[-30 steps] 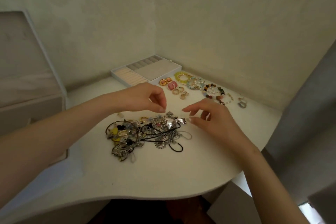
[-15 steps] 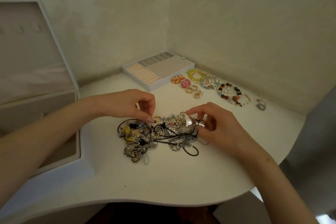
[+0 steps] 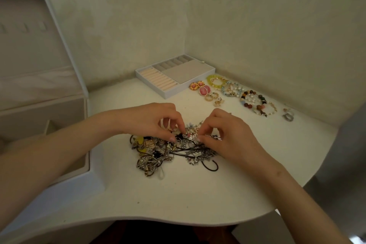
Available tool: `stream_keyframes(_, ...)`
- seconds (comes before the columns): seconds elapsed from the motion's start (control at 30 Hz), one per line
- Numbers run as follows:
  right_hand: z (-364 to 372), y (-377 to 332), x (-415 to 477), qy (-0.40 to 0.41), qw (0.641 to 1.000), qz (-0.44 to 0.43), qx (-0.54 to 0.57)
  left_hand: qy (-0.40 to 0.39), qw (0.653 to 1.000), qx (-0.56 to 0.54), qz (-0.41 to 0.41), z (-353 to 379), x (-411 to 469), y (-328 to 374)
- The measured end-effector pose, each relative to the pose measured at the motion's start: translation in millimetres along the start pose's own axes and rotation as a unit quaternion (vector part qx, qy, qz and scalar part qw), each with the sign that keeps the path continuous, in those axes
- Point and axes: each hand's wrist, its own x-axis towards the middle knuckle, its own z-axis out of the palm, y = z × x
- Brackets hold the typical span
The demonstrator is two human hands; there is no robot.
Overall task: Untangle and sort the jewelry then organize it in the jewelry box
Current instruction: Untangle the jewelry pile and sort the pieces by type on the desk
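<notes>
A tangled pile of jewelry (image 3: 168, 150), silver chains, black cords and yellow and gold pieces, lies mid-table. My left hand (image 3: 150, 121) pinches into the top of the pile from the left. My right hand (image 3: 227, 134) pinches the same knot from the right, fingertips nearly meeting the left ones. Sorted pieces lie in a row at the back right: pink and orange earrings (image 3: 201, 88), gold rings (image 3: 214, 99), a yellow bracelet (image 3: 215, 82), a blue-white bracelet (image 3: 231, 89), a dark beaded bracelet (image 3: 253, 101). The open white jewelry box (image 3: 59, 117) stands at the left.
A removable tray (image 3: 174, 77) with ring rolls and compartments sits against the back wall corner. A small silver piece (image 3: 288, 116) lies at the far right. The white table (image 3: 178, 194) has a curved front edge close to me. Walls close the back and right.
Both hands have come together over the top of the pile; my right hand moved left and lower onto the knot, my left hand closed in from the left.
</notes>
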Motion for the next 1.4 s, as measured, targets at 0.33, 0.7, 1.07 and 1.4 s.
stream_keyframes(0.33,-8,3,-2,0.117,0.979,0.076,0.148,0.000,0.999,-0.006,0.032,4,1,7)
stream_keyframes(0.7,-64,69,-33,0.162,0.906,0.348,0.178,0.077,0.994,0.011,0.070,6,49,48)
stream_keyframes(1.07,-97,123,-22,0.106,0.876,0.469,0.043,0.114,0.991,-0.029,0.072,12,62,44)
stream_keyframes(1.4,-84,129,-40,0.244,0.879,0.390,0.121,0.129,0.987,-0.091,0.042,11,63,31)
